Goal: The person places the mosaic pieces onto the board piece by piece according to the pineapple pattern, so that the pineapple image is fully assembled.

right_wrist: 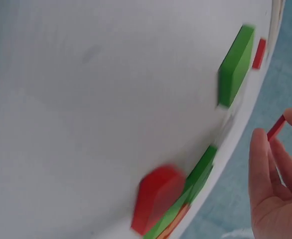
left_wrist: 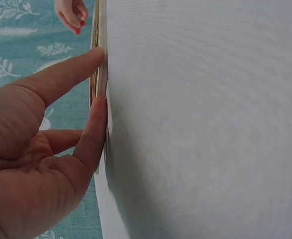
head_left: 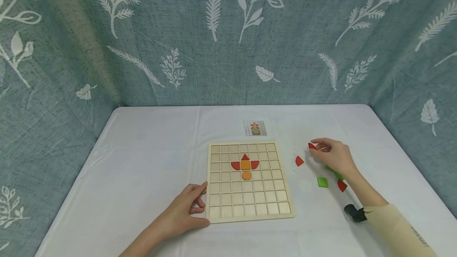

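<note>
My left hand (head_left: 183,214) rests against the left side of a wooden grid board (head_left: 237,199), its thumb at the near-left corner; in the left wrist view its extended fingers touch the board's edge. On the grid lie a red triangle (head_left: 244,157), an orange square (head_left: 245,165) between two red quarter-circle pieces (head_left: 235,165), and an orange disc (head_left: 246,175). To the right of the board, my right hand (head_left: 333,156) pinches a red quarter-circle piece (right_wrist: 276,128) between thumb and fingertips, raised over the white table.
Loose on the table at right are a red quarter-circle piece (head_left: 299,161), a green square (head_left: 323,182), another red piece (head_left: 342,185) and green pieces (head_left: 335,172) partly under the right forearm. A small pattern card (head_left: 255,128) lies behind the board. Leaf-printed curtains (head_left: 214,70) surround the table.
</note>
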{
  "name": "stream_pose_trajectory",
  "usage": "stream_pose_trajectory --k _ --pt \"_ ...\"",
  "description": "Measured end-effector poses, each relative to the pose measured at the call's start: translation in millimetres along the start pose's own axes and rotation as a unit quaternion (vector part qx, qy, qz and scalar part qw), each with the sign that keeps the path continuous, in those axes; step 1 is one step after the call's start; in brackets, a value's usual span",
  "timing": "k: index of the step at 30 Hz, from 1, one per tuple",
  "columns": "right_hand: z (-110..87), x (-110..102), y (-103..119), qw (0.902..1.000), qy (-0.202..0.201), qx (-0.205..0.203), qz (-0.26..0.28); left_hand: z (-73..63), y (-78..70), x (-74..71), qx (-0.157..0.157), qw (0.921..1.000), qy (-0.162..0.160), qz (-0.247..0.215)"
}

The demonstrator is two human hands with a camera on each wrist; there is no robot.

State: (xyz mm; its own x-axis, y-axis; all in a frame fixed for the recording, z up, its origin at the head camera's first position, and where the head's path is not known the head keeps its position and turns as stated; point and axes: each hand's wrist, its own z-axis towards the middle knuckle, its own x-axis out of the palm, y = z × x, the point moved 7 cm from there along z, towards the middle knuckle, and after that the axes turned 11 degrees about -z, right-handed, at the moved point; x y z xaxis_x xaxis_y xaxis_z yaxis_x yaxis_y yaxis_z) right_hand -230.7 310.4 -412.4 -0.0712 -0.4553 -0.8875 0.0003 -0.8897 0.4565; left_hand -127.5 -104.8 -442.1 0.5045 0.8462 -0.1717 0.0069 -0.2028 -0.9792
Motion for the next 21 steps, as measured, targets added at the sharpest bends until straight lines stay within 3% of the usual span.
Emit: stream_pose_trajectory --k 12,21 --pt "-7.9 15.7 26.6 0.9991 0.033 -0.003 0.026 0.5 -0.5 0.6 -0.001 0.9999 -0.003 0.016" --pt "-19.2 32.5 61.0 0.9963 0.045 -0.067 0.031 1.5 2.0 0.7 -0.016 0.9996 -0.006 0.023"
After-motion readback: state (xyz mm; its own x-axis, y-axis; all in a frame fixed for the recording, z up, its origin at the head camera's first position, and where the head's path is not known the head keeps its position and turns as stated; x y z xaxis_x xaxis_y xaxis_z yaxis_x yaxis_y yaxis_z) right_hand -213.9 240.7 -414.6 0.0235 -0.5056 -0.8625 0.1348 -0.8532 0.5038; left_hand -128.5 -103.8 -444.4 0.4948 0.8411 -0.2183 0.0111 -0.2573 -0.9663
